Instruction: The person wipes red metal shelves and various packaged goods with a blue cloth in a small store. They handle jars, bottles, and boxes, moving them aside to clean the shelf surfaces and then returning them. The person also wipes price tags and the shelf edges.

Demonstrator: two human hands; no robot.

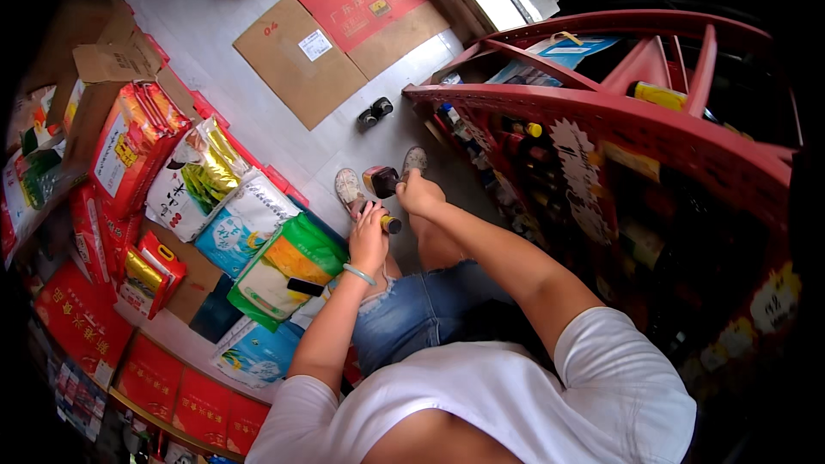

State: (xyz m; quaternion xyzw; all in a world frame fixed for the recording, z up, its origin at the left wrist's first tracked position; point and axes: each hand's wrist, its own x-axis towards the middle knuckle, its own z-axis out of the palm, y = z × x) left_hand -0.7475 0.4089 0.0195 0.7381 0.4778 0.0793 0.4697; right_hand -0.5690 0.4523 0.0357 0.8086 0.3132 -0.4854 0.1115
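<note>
My right hand [420,194] grips a dark glass bottle [381,182] by its narrow end. The bottle's wide, labelled end points away from me, above my shoes. Closer to my body, my left hand [368,237] is closed around a second bottle, whose yellow cap [390,225] sticks out beside the fingers; the hand hides most of its body. On the floor beyond my feet, a pair of dark bottles [375,113] stands side by side.
A red metal shelf rack [580,106] with bottles and price tags rises on my right. Flattened cardboard [303,64] covers part of the floor ahead. At left are stacked rice bags [193,183], with a black phone [305,287] on a green bag [287,264], plus red cartons [148,370].
</note>
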